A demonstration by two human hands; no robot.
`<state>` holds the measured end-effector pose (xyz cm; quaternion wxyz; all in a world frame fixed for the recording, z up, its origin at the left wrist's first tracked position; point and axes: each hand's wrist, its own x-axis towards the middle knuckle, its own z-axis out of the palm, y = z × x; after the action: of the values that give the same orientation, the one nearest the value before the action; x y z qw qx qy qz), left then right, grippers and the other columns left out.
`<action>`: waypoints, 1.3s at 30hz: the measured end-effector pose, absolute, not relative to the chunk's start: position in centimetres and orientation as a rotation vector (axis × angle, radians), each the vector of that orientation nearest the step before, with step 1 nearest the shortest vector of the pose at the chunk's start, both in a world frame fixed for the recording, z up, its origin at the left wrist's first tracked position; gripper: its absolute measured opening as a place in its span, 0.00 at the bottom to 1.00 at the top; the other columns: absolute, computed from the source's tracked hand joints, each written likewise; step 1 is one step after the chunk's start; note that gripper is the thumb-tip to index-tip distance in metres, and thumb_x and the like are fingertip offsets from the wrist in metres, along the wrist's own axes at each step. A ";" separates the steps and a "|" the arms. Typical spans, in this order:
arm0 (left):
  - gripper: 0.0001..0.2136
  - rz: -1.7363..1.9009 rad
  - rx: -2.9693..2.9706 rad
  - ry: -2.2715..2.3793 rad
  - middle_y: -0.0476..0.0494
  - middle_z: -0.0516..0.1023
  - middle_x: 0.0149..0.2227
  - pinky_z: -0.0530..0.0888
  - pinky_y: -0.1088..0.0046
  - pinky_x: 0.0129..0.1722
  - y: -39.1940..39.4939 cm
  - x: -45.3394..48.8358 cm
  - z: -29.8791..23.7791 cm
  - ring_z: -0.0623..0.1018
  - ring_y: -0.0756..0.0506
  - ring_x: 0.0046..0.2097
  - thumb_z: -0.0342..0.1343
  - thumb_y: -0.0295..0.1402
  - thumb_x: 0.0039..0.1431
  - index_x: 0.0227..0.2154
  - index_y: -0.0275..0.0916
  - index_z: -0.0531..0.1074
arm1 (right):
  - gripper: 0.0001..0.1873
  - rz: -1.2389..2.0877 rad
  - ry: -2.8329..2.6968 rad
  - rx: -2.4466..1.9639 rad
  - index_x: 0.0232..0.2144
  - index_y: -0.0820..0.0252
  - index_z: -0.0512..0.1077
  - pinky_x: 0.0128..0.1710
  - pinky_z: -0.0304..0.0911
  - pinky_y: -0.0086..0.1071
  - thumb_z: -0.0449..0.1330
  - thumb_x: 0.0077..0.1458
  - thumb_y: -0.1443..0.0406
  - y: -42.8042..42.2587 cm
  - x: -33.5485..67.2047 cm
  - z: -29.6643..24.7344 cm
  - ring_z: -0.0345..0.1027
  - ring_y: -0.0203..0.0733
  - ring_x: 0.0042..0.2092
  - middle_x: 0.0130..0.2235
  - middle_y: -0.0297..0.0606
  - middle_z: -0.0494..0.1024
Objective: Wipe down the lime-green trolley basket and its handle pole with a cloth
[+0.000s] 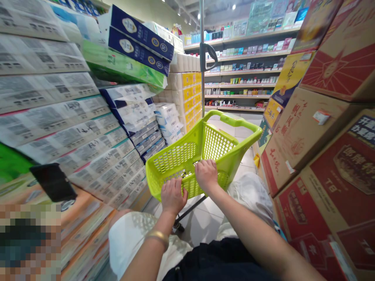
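Covering the basket's rim (pixel 231 156), both hands (pixel 174 196)

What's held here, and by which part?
A green basket, held by its near rim: the left hand and right hand both grip it there, side by side.

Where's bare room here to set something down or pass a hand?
Best spot: inside the lime-green shopping basket, beyond the left hand and right hand gripping its near wall. Bare floor tiles show below it and ahead, between the toilet-paper packs and the cardboard cartons. Both aisle sides are crowded, stacked high.
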<state>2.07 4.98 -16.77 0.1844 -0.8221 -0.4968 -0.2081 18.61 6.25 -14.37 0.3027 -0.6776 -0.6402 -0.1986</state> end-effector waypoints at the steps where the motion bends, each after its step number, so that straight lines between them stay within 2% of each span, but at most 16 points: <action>1: 0.17 -0.582 -2.321 -1.398 0.40 0.72 0.36 0.64 0.62 0.40 4.9 2.1 -16.8 0.70 0.39 0.39 0.51 0.35 0.55 0.46 0.35 0.69 | 0.14 -0.510 -1.721 -1.772 0.25 0.57 0.71 0.48 0.49 0.38 0.54 0.63 0.64 6.2 17.4 -14.7 0.62 0.43 0.36 0.29 0.37 0.74; 6: 0.17 -0.548 -2.365 -1.373 0.39 0.72 0.35 0.64 0.62 0.40 5.0 1.5 -17.0 0.70 0.39 0.39 0.52 0.38 0.55 0.45 0.35 0.69 | 0.13 -0.440 -1.813 -1.645 0.25 0.56 0.72 0.48 0.49 0.37 0.55 0.63 0.63 5.8 13.8 -15.6 0.63 0.42 0.36 0.29 0.35 0.75; 11: 0.19 -0.570 -2.375 -1.348 0.39 0.73 0.37 0.64 0.62 0.41 5.3 0.9 -17.1 0.70 0.39 0.41 0.51 0.35 0.55 0.50 0.35 0.68 | 0.14 -0.502 -1.814 -1.663 0.26 0.56 0.71 0.48 0.48 0.37 0.53 0.64 0.63 5.7 16.8 -15.1 0.63 0.42 0.37 0.30 0.36 0.75; 23: 0.16 -0.654 -2.307 -1.335 0.40 0.73 0.35 0.64 0.63 0.40 4.8 0.6 -17.1 0.70 0.39 0.39 0.52 0.34 0.54 0.46 0.35 0.70 | 0.14 -0.509 -1.803 -1.691 0.26 0.56 0.71 0.49 0.47 0.37 0.53 0.63 0.63 5.1 16.5 -14.9 0.62 0.42 0.38 0.30 0.36 0.74; 31: 0.15 -0.633 -2.301 -1.376 0.41 0.73 0.35 0.64 0.62 0.41 4.9 -0.1 -17.2 0.70 0.39 0.39 0.51 0.34 0.55 0.46 0.38 0.70 | 0.16 -0.524 -1.745 -1.815 0.26 0.57 0.72 0.48 0.47 0.38 0.52 0.65 0.62 5.4 21.3 -13.1 0.63 0.42 0.37 0.30 0.38 0.75; 39: 0.15 -0.612 -2.324 -1.428 0.40 0.73 0.36 0.64 0.61 0.40 4.7 0.4 -16.7 0.70 0.39 0.39 0.50 0.34 0.56 0.45 0.38 0.70 | 0.13 -0.468 -1.842 -1.694 0.27 0.56 0.72 0.50 0.47 0.38 0.53 0.63 0.63 5.1 16.5 -14.7 0.63 0.43 0.39 0.32 0.37 0.75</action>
<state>0.44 4.72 -16.73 0.1724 -0.8189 -0.5032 -0.2155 16.48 5.14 -14.69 0.2933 -0.6360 -0.6918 -0.1759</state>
